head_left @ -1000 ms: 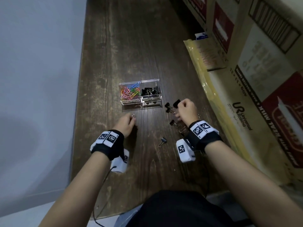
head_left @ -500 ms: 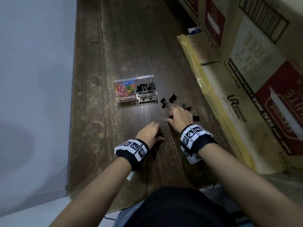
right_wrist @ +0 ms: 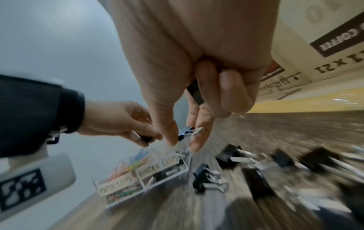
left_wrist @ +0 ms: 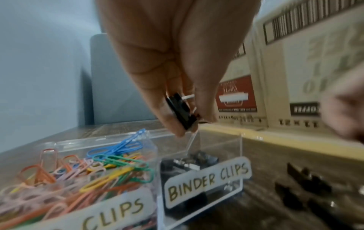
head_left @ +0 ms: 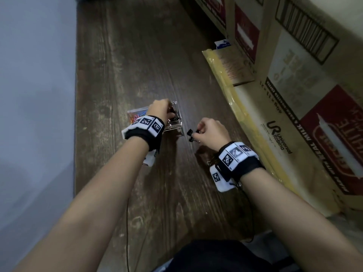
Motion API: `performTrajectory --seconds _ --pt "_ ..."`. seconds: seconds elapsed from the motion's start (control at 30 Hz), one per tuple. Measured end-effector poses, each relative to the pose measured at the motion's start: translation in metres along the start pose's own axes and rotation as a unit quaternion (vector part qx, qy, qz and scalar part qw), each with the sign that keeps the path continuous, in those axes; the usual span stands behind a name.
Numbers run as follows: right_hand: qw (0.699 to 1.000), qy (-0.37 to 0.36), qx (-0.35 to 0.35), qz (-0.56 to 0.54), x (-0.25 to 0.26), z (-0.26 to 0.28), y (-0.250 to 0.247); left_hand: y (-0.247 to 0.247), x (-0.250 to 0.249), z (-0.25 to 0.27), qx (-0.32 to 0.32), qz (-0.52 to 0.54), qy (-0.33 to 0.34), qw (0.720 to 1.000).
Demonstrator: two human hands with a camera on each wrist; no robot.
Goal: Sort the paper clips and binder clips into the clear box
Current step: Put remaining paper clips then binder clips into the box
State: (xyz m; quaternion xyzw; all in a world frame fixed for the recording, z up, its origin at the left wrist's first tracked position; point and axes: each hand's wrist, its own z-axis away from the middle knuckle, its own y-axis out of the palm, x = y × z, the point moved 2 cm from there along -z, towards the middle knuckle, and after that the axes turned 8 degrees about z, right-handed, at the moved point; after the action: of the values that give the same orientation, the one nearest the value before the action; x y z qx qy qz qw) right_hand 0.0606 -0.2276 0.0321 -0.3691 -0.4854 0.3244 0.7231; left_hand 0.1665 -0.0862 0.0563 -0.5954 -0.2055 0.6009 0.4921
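Note:
The clear box has two compartments. Coloured paper clips fill the left one and black binder clips lie in the right one, labelled BINDER CLIPS. My left hand hovers just above the right compartment and pinches a black binder clip. My right hand is to the right of the box, off the table, pinching a binder clip between thumb and fingers. A second black clip is tucked under its curled fingers.
Several loose binder clips lie on the dark wooden table right of the box, under and behind my right hand. Cardboard cartons and a yellow-wrapped pack line the right side. A pale wall borders the left edge.
My left hand rose from the table near the front and moved over the box's right compartment with a binder clip. My right hand lifted a clip from the loose pile.

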Motion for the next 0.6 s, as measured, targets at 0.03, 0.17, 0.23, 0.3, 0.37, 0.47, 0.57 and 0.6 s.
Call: performTrajectory --seconds 0.03,0.17,0.23,0.3,0.37,0.47,0.57,0.6 --pt "1.000 -0.005 -0.011 0.002 0.008 -0.007 -0.005 0.003 0.001 -0.001 0.014 -0.006 -0.004 1.000" --pt "0.998 -0.042 -0.037 -0.019 0.045 -0.041 -0.021 0.001 0.009 0.006 -0.086 0.102 0.007 0.991" --pt "0.996 -0.079 -0.028 -0.003 0.067 -0.058 -0.019 -0.004 0.020 0.015 -0.170 0.176 -0.020 0.969" --pt "0.991 -0.124 0.001 0.039 0.088 -0.071 -0.012 -0.007 0.031 0.027 -0.229 0.217 -0.021 0.948" --pt "0.982 -0.157 0.054 0.090 0.099 -0.079 -0.002 -0.005 0.035 0.040 -0.243 0.200 0.010 0.949" --pt "0.975 -0.179 0.074 0.106 0.097 -0.080 -0.008 0.006 0.036 0.054 -0.194 0.177 0.058 0.963" --pt "0.989 -0.143 -0.033 -0.010 0.066 -0.070 -0.034 0.029 0.027 0.063 -0.093 0.133 0.093 0.982" --pt "0.991 -0.110 -0.065 -0.032 0.047 -0.067 -0.041 0.039 0.021 0.064 -0.055 0.117 0.092 0.987"
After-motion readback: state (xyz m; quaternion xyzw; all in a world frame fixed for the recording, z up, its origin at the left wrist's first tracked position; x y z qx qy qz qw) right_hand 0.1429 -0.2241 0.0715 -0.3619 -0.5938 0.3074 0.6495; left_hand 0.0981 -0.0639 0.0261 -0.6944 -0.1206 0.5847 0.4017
